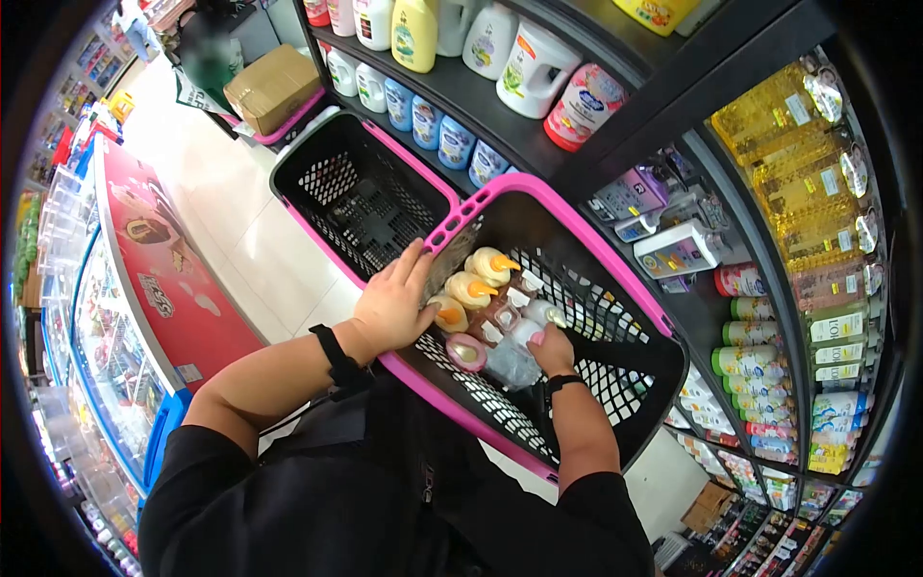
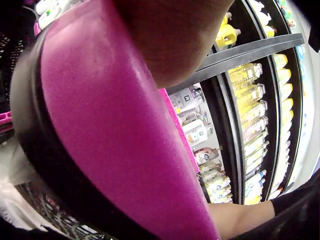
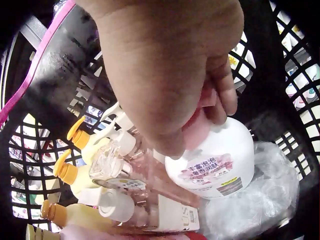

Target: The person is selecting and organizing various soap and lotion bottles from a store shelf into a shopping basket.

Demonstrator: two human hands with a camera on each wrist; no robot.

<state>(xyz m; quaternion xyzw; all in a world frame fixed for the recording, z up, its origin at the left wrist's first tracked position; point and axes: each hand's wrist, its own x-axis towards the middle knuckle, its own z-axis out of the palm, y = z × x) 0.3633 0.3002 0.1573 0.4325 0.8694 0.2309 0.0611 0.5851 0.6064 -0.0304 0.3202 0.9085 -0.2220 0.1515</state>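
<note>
My right hand (image 1: 553,351) reaches down into a black shopping basket with a pink rim (image 1: 615,274). Its fingers and thumb grip the pink top (image 3: 197,131) of a rounded white bottle (image 3: 220,162) that has a flower label. Beside that bottle lie clear crinkled plastic (image 3: 260,192), pinkish see-through pump bottles (image 3: 145,170) and several cream bottles with orange pump tops (image 1: 471,288). A round pink-and-white top (image 1: 466,353) shows near the basket's close side. At the basket's other end my left hand (image 1: 392,298) rests on the pink rim, fingers stretched across it.
Another black basket (image 1: 312,144) adjoins the first one's left end. Shelves of detergent bottles (image 1: 529,72) and yellow oil-like bottles (image 1: 803,183) line the back and right. A red-fronted freezer (image 1: 159,236) stands left; a cardboard box (image 1: 272,88) sits beyond the baskets.
</note>
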